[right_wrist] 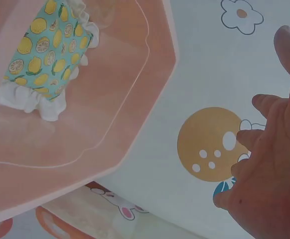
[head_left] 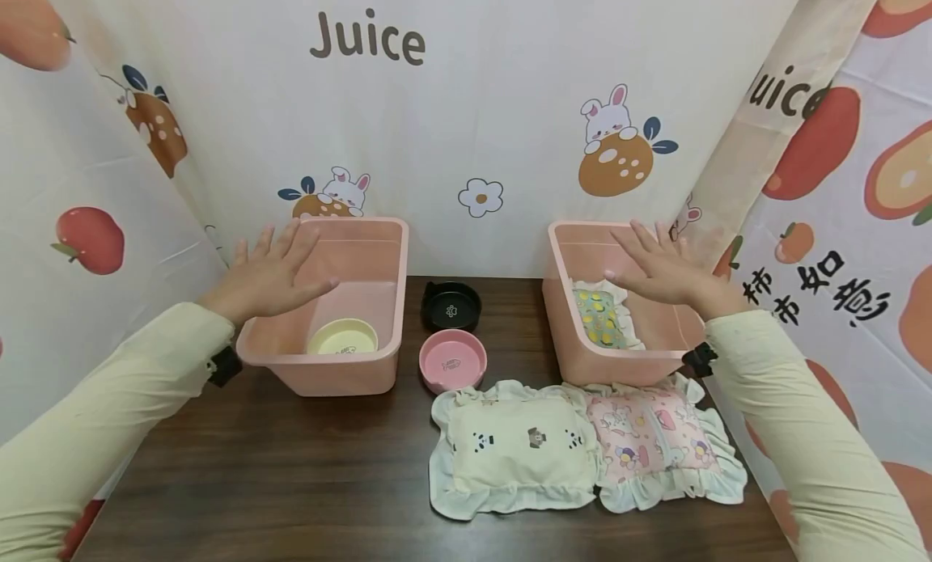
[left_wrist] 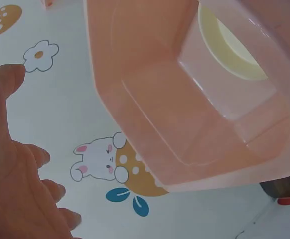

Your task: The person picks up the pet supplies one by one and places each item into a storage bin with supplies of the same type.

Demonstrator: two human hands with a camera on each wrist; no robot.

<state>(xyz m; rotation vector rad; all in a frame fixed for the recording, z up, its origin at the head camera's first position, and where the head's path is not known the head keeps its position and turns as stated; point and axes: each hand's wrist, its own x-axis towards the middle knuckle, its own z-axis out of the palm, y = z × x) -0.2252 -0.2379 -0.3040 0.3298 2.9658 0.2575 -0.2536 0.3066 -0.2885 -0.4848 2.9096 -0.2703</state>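
As bin [head_left: 328, 378] holds bowl [head_left: 342, 334], pillow [head_left: 600, 318] in tub [head_left: 615, 371]

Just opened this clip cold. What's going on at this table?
A person has both hands raised with fingers spread, holding nothing: the left hand by the left pink bin, the right hand by the right pink bin. A pale yellow bowl sits in the left bin, a lemon-print cushion in the right. Between the bins stand a black bowl and a pink bowl; two frilled cushions lie in front.

The right hand [right_wrist: 277, 167] hangs apart from a pink bin [right_wrist: 97, 119] containing 1 frilled, lemon-print cushion [right_wrist: 48, 55].
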